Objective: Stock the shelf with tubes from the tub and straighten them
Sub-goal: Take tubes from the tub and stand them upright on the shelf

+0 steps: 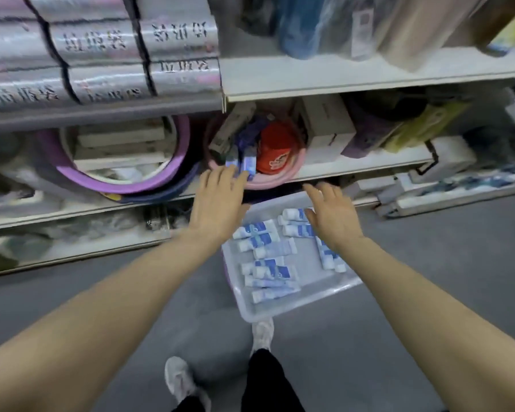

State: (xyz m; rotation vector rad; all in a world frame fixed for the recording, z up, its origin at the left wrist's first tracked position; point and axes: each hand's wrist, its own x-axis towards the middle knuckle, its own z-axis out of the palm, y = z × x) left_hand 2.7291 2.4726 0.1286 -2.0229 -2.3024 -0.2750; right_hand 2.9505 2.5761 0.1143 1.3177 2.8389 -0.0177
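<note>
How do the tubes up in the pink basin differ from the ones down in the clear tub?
The basin tubes are only two or so, standing roughly on end on the shelf; the tub tubes are many, lying flat at floor level. The left hand reaches the basin tubes with straight fingers; the right hand hovers open over the tub. Both sets look white and blue.

White tubes (pixel 266 264) with blue bands; pale translucent grey tub (pixel 298 304); pink basin (pixel 275 181); red cap (pixel 275 150); purple hoop (pixel 116 181); grey floor (pixel 414 263).
</note>
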